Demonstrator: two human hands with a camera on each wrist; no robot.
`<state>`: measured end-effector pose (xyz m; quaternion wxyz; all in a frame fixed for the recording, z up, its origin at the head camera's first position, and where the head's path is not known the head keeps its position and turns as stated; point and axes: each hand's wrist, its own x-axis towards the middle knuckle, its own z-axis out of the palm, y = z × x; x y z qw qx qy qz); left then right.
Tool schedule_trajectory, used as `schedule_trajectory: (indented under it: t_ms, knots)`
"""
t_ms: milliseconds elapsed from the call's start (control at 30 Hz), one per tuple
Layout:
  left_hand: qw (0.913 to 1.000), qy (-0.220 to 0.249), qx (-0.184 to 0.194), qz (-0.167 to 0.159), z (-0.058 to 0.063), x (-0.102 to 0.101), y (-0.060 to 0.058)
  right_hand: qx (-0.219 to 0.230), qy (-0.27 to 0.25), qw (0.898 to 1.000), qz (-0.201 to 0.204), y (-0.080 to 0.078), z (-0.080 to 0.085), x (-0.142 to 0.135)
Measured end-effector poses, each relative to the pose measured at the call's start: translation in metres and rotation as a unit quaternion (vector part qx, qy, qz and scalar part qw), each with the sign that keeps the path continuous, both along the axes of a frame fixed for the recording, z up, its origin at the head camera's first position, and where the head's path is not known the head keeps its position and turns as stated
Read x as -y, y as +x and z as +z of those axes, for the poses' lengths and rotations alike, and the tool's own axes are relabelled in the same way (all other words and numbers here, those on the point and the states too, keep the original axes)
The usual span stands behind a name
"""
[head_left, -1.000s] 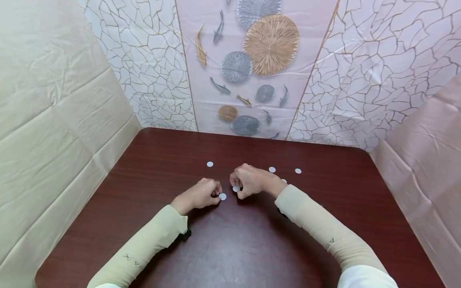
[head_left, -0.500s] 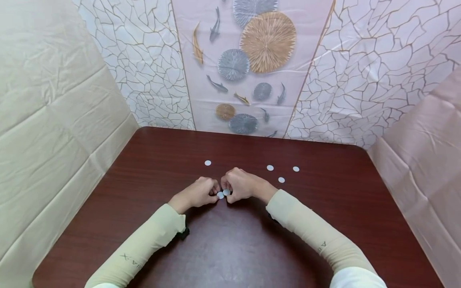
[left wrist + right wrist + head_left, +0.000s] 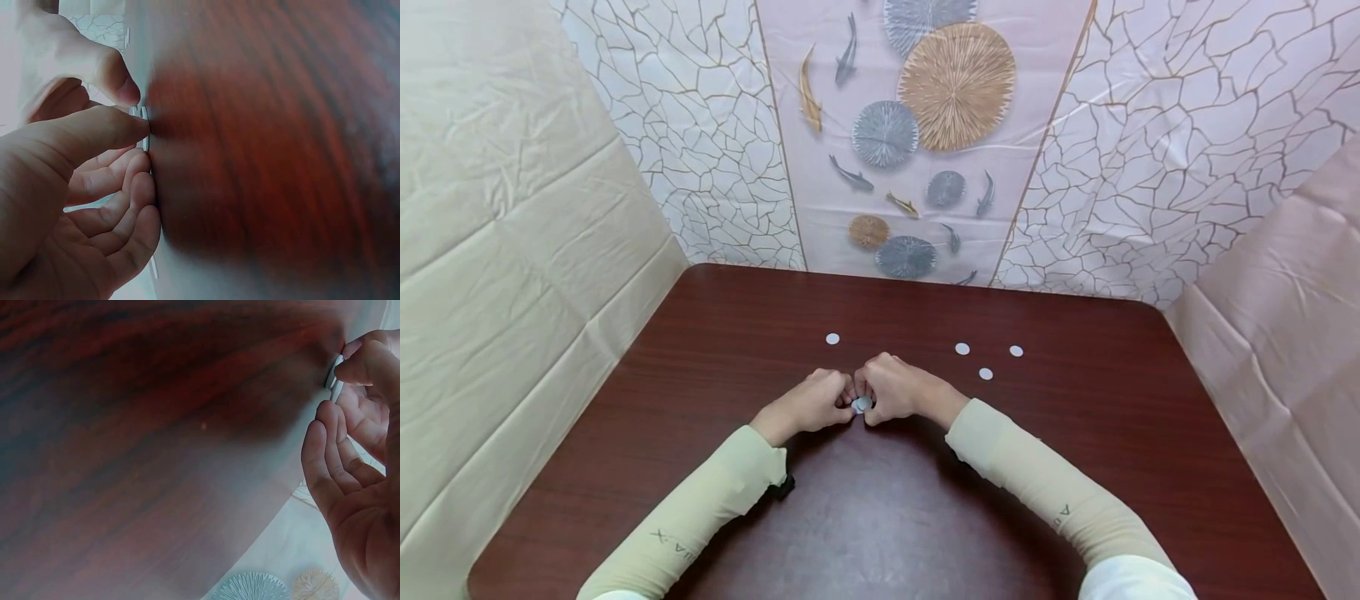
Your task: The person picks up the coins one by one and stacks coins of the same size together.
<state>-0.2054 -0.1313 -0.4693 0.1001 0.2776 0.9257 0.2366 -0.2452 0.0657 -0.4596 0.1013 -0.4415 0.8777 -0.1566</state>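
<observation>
Two small white discs meet between the hands in the head view, one overlapping the other. My left hand (image 3: 808, 403) pinches the lower white disc (image 3: 146, 142) at its edge, thumb on the near side and fingers beyond, low on the table. From the right, my right hand (image 3: 898, 390) pinches the upper white disc (image 3: 865, 403) between thumb and fingers, over the lower one. In the right wrist view its thumb covers part of the stacked discs (image 3: 335, 374). The fingertips of both hands are close together there.
On the dark red-brown table (image 3: 865, 517) lie more white discs: one (image 3: 832, 339) behind the left hand, and three to the right, at the back (image 3: 962, 349), far right (image 3: 1017, 351) and nearer (image 3: 986, 374). Patterned cloth (image 3: 880, 133) hangs behind the table.
My right hand has moved left with its disc, which now overlaps the disc at the left hand. The left hand has hardly moved.
</observation>
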Motion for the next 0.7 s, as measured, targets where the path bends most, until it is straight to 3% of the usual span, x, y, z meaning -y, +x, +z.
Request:
schedule_trajectory:
  t_ms: [700]
  knots:
    - [0.9999, -0.002, -0.009, 0.007, -0.0016, 0.0007, 0.0019, 0.016, -0.028, 0.999, -0.033, 0.0034, -0.0060, 0.0045]
